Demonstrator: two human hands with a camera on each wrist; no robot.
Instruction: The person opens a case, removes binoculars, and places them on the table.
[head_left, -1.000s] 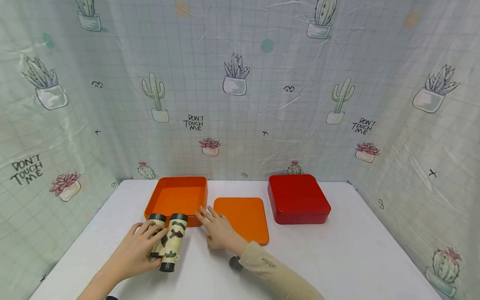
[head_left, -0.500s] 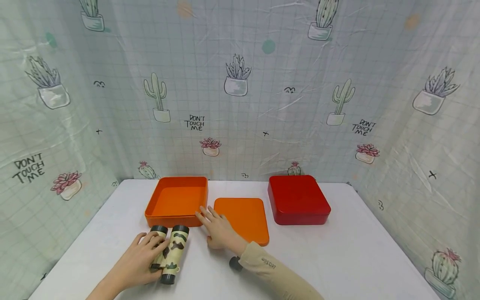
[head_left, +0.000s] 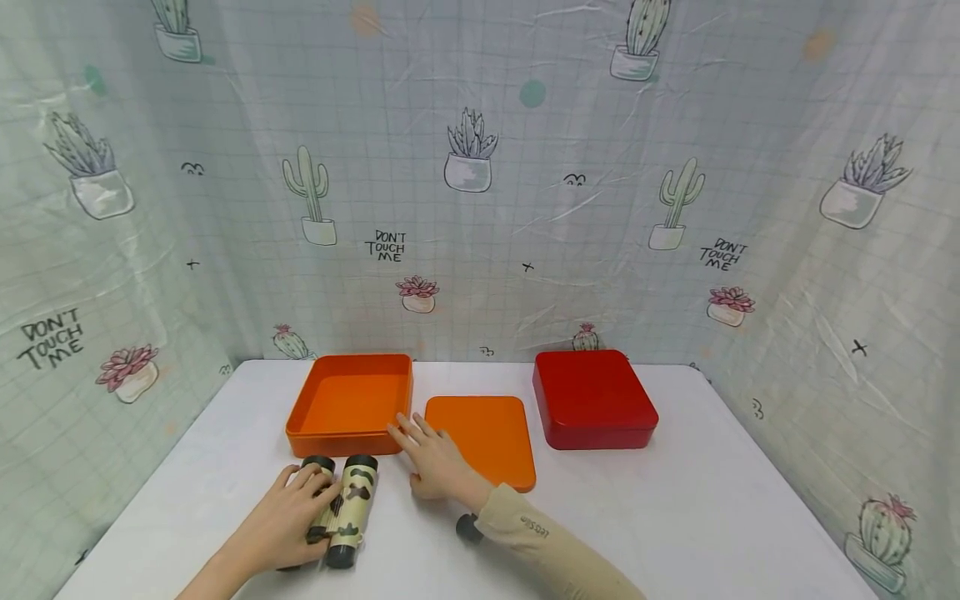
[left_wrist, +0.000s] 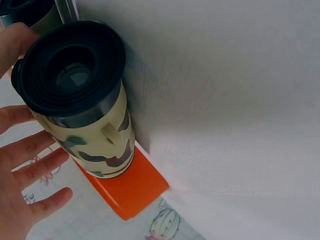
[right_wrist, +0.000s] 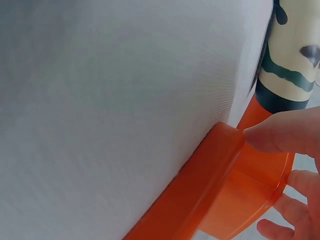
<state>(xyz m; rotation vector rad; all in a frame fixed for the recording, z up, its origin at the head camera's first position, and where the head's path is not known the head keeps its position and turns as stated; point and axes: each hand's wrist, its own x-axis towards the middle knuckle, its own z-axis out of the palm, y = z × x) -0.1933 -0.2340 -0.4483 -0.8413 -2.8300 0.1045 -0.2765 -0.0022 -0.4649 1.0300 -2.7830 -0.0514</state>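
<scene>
Camouflage binoculars [head_left: 354,508] with black ends lie on the white table, just in front of an open orange box [head_left: 360,397]. My left hand [head_left: 288,517] holds them by the left barrel, which it partly covers; the thumb is at the near end. In the left wrist view the fingers are spread beside a barrel [left_wrist: 95,145]. My right hand [head_left: 438,462] has its fingers extended and touches the box near its front right corner. Beneath and beside this hand is a flat orange lid [head_left: 487,442]; in the right wrist view the thumb is at the lid's edge [right_wrist: 200,185].
A red box [head_left: 596,400] with its top side flat stands at the back right. A dark round piece [head_left: 468,528] shows beside the right sleeve. Cactus-printed curtains [head_left: 480,250] enclose the table at the back and both sides.
My left hand has drawn the binoculars back toward me and down, away from the orange box's front wall. The right hand stays where it was.
</scene>
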